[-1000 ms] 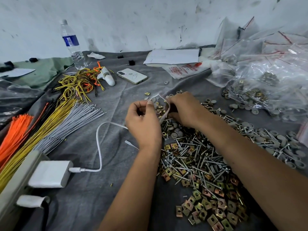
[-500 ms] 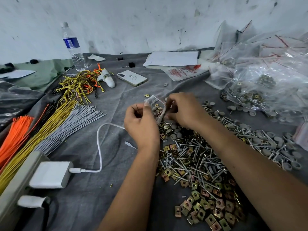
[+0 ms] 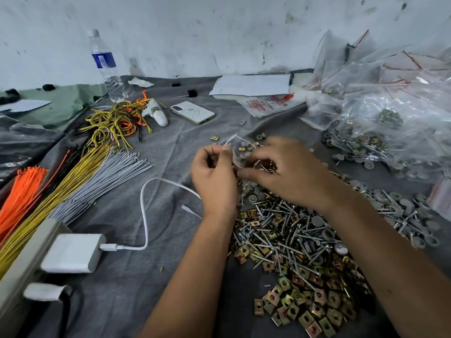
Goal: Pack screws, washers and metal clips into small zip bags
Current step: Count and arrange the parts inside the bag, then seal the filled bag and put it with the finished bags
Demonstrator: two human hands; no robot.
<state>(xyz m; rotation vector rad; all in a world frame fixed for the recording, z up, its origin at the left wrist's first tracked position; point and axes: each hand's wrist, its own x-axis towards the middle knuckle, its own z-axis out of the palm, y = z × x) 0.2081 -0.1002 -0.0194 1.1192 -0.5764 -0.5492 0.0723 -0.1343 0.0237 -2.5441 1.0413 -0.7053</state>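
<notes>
Evidently a limp, slippery zip bag, best held at its rim.
Left hand fingers pinched its 9 o'clock edge; right hand fingers curled, pinching small hardware at its mouth.

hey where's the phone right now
In the head view the white phone lies flat on the grey cloth, left of centre toward the wall, between the small white bottle and the papers.

No legible text or labels.
</notes>
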